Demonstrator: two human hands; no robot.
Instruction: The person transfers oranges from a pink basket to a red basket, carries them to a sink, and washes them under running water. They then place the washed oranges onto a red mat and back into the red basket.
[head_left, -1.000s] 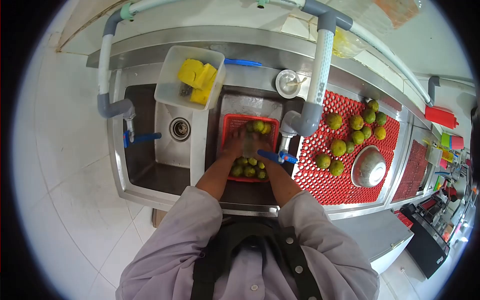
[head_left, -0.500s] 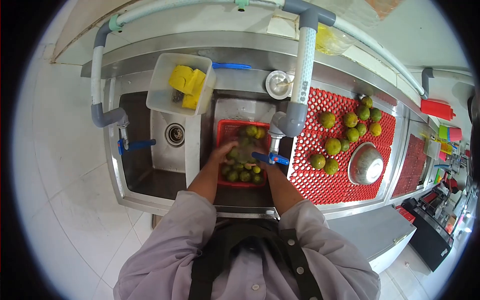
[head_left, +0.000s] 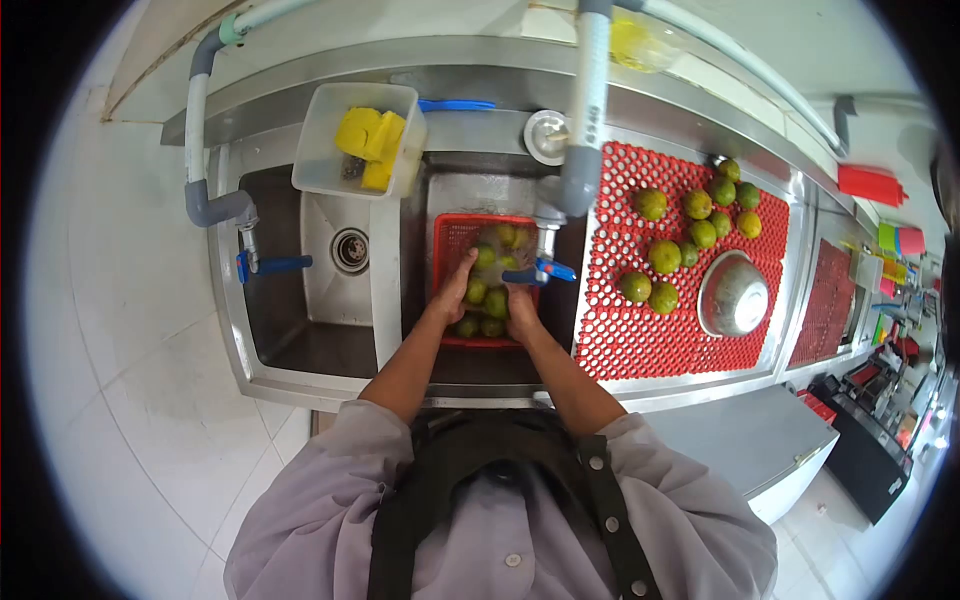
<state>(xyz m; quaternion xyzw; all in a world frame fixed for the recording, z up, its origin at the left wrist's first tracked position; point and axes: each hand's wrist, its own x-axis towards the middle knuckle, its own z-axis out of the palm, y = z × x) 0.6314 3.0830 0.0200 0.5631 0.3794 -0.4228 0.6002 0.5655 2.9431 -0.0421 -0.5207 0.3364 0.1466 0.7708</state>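
A red basket (head_left: pixel 453 232) with several green citrus fruits (head_left: pixel 494 302) stands in the middle sink. Inside its left part is my left hand (head_left: pixel 455 285), open, its fingers extended against the fruits. My right hand (head_left: pixel 520 303) is at the basket's right side, below the tap with the blue lever (head_left: pixel 555 270); its fingers are partly hidden by the tap and blurred. Water seems to run over the fruits between my hands.
Several more fruits (head_left: pixel 664 256) and an upturned metal bowl (head_left: pixel 734 295) lie on a red perforated mat (head_left: pixel 620 345) at the right. A clear plastic tub (head_left: pixel 312 150) with yellow sponges (head_left: pixel 377 140) sits behind the left sink (head_left: pixel 330 310). White pipes arch over the sinks.
The view has shifted, so the sinks and mat appear higher. My left hand has opened against the fruits, and my right hand has drawn back to the basket's right side.
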